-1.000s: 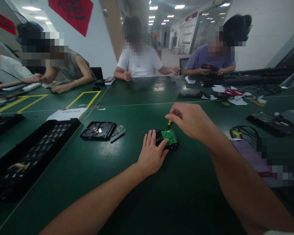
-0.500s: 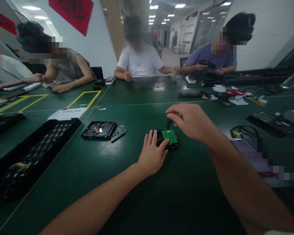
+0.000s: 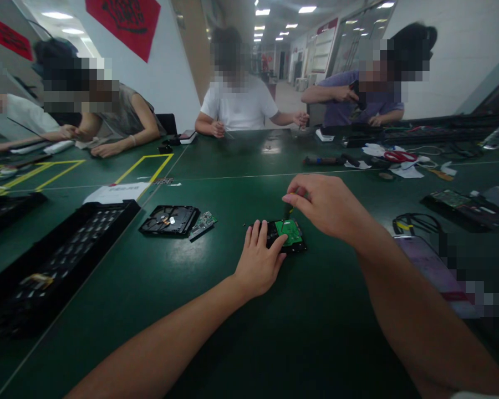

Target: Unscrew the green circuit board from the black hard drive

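A black hard drive [image 3: 271, 237] lies on the table with its green circuit board [image 3: 291, 231] facing up. My left hand [image 3: 258, 260] holds it against the tabletop, fingers spread across its left part and thumb by the near edge. Above the board, my right hand [image 3: 318, 205] is closed around a screwdriver [image 3: 288, 209] with a dark handle and some yellow on it. The screwdriver stands upright, its thin shaft reaching down to the board. Exactly where the tip sits is too small to make out.
Left of my hands lie another hard drive [image 3: 169, 220] and a loose circuit board [image 3: 203, 224]. A long black tray [image 3: 66, 249] stands farther left. On the right are a phone [image 3: 430, 266], a black cable [image 3: 416, 223] and another drive-like unit [image 3: 457, 208]. Several people sit opposite.
My right hand's fingers have shifted slightly on the screwdriver handle, showing more of its yellow part. My left hand and the drive stay put. Across the table, a person in purple has raised one arm.
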A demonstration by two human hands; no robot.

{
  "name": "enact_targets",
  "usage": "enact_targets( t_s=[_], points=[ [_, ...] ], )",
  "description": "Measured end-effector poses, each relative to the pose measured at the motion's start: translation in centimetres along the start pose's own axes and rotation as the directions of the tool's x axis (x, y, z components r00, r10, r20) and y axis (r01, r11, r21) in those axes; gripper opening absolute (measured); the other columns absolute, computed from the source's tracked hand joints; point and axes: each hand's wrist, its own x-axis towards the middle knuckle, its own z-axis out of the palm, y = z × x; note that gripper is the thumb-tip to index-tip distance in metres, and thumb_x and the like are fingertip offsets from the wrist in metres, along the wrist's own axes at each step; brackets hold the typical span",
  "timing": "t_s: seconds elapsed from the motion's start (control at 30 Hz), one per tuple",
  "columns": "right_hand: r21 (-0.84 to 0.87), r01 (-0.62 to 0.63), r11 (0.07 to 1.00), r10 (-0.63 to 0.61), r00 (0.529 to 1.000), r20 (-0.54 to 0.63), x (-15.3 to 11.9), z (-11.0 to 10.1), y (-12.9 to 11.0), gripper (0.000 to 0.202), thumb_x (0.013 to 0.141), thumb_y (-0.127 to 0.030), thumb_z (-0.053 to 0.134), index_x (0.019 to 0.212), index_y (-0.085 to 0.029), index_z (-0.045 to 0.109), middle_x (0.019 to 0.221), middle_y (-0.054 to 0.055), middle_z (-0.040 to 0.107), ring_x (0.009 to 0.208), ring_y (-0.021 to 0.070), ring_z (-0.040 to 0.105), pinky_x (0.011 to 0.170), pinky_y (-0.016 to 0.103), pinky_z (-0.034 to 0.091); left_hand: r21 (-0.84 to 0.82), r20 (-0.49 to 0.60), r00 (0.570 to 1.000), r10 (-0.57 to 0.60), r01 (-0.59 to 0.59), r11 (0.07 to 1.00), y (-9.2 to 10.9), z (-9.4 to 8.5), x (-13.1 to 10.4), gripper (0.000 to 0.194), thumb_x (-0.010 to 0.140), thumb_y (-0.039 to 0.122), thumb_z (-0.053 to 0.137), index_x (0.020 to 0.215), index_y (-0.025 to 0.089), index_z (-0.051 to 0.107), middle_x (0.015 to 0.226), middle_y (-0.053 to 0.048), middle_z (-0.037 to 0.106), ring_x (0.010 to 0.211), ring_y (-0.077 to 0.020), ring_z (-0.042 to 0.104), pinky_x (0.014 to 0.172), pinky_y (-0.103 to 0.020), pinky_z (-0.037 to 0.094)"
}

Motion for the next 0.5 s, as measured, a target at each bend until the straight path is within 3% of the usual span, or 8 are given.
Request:
enact_targets(
  t_s=[0.17, 0.33, 0.5],
  points=[
    [0.052, 0.058, 0.997, -0.058, 0.998, -0.004, 0.06, 0.21, -0.08, 0.022, 0.099, -0.019, 0.058, 0.109, -0.017, 0.078, 0.107, 0.009, 0.081, 0.086, 0.0211, 0.070, 0.082, 0.033, 0.046, -0.002, -0.003, 1.000, 0.005, -0.005, 1.000, -0.07, 0.16, -0.01, 0.045, 0.109, 0.037, 0.052, 0.154, 0.032, 0.050, 0.177, -0.013, 0.020, 0.164, -0.0447, 0.013, 0.127, -0.070, 0.025],
    [0.063, 0.086, 0.994, -0.086, 0.996, -0.001, 0.10, 0.16, -0.07, 0.025, 0.101, -0.021, 0.055, 0.104, -0.019, 0.080, 0.104, 0.009, 0.081, 0.094, 0.0233, 0.071, 0.084, 0.033, 0.047, 0.007, -0.001, 1.000, -0.002, 0.002, 1.000, -0.23, 0.49, 0.05, 0.048, 0.107, 0.036, 0.055, 0.154, 0.033, 0.050, 0.177, -0.012, 0.020, 0.164, -0.0450, 0.012, 0.127, -0.070, 0.025],
    [0.051, 0.063, 0.997, -0.063, 0.998, -0.004, -0.02, -0.03, 0.09, 0.017, 0.099, -0.028, 0.064, 0.097, -0.019, 0.078, 0.095, 0.007, 0.080, 0.083, 0.0202, 0.069, 0.077, 0.031, 0.044, 0.004, -0.003, 1.000, 0.005, -0.005, 1.000, -0.28, 0.53, -0.02, 0.049, 0.107, 0.035, 0.055, 0.156, 0.033, 0.049, 0.177, -0.012, 0.020, 0.164, -0.0455, 0.012, 0.126, -0.072, 0.027]
  ],
)
